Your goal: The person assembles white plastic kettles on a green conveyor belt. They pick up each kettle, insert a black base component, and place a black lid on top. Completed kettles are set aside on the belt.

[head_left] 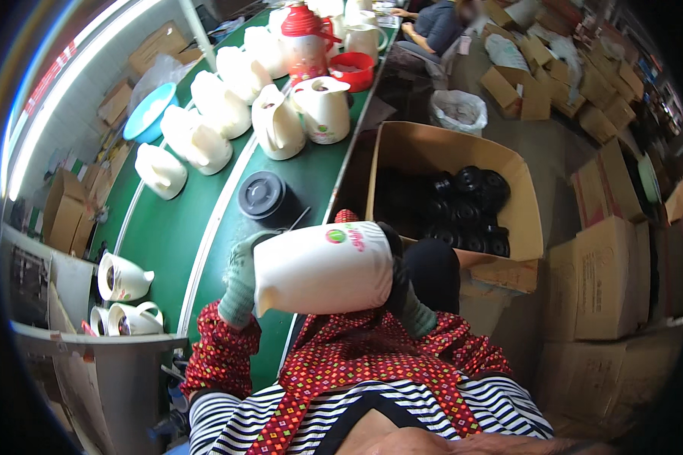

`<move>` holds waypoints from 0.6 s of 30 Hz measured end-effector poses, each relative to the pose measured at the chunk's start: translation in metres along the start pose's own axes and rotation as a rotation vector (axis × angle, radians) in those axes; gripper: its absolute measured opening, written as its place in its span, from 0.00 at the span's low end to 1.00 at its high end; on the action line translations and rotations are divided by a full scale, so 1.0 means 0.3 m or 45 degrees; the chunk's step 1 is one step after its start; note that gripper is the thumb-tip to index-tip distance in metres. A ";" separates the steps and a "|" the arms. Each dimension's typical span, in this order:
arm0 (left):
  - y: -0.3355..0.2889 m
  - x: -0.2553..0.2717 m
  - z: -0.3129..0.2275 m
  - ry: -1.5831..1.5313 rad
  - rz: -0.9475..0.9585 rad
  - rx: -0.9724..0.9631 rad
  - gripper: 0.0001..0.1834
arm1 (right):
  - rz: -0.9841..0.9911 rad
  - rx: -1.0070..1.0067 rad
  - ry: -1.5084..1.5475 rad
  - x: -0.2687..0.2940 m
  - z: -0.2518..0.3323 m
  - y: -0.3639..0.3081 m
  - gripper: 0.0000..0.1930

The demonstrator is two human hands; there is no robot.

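A white thermos jug [322, 269] lies sideways in front of my chest, held between both hands. Its pouring lip points down at the left, and a red and green printed mark shows near its right end. My left hand [240, 279], in a grey-green glove, is closed around the top end. At the other end my right hand [413, 303], gloved too, grips a black round base part [391, 246]; its fingers are partly hidden behind the jug. Just beyond the jug, a dark round ribbed piece [263, 196] rests on the green conveyor belt [231, 220], with a thin tool beside it.
Several white jugs [278, 125] stand farther up the belt, beside a red thermos [305, 45] and a red bowl [351, 72]. An open cardboard box [524, 182] of black round parts is at my right. Stacked cartons [596, 280] line the right side. Another person [436, 30] sits far off.
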State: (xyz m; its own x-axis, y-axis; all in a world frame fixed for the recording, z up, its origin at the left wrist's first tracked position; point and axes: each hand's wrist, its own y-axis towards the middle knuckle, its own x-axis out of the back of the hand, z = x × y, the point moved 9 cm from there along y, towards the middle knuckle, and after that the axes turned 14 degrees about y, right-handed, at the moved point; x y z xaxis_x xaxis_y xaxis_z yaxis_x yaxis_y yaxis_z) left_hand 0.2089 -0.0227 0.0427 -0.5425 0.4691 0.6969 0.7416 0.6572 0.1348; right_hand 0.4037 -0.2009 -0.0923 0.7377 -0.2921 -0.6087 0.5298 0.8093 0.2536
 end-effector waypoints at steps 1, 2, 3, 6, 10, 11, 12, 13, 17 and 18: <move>0.009 0.051 -0.098 0.228 -0.063 -0.130 0.18 | -0.031 -0.021 -0.028 0.025 -0.041 -0.015 0.31; 0.018 0.075 -0.170 0.445 -0.123 -0.265 0.19 | -0.029 -0.074 -0.027 -0.011 0.020 -0.014 0.32; 0.037 0.083 -0.198 0.555 -0.139 -0.250 0.19 | -0.031 -0.127 -0.029 -0.056 0.095 -0.015 0.34; 0.078 0.004 -0.169 0.985 0.022 -0.116 0.21 | 0.406 0.257 -0.719 -0.294 0.313 0.051 0.41; 0.096 -0.049 -0.252 0.814 0.261 -0.166 0.39 | 0.914 0.221 -1.236 -0.462 0.319 0.045 0.48; 0.085 -0.028 -0.272 0.645 0.223 -0.282 0.42 | 0.924 0.187 -1.317 -0.449 0.313 0.047 0.48; 0.083 -0.001 -0.288 0.476 0.181 -0.402 0.44 | 0.885 0.212 -1.330 -0.428 0.315 0.053 0.47; 0.074 0.010 -0.297 0.351 0.228 -0.423 0.48 | 0.861 0.186 -1.332 -0.408 0.325 0.057 0.47; -0.021 -0.012 -0.330 0.450 0.362 -0.702 0.51 | 0.827 0.109 -1.411 -0.375 0.338 0.054 0.43; -0.035 -0.043 -0.334 0.554 0.360 -0.718 0.46 | 0.838 0.099 -1.437 -0.384 0.347 0.054 0.43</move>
State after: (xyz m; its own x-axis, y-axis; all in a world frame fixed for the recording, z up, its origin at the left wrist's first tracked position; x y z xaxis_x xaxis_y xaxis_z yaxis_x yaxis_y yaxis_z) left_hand 0.2475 -0.0947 0.1028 -0.1844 0.2234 0.9571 0.9816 0.0915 0.1677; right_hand 0.3709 -0.2071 0.0601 0.7881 -0.1498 0.5971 -0.0674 0.9431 0.3255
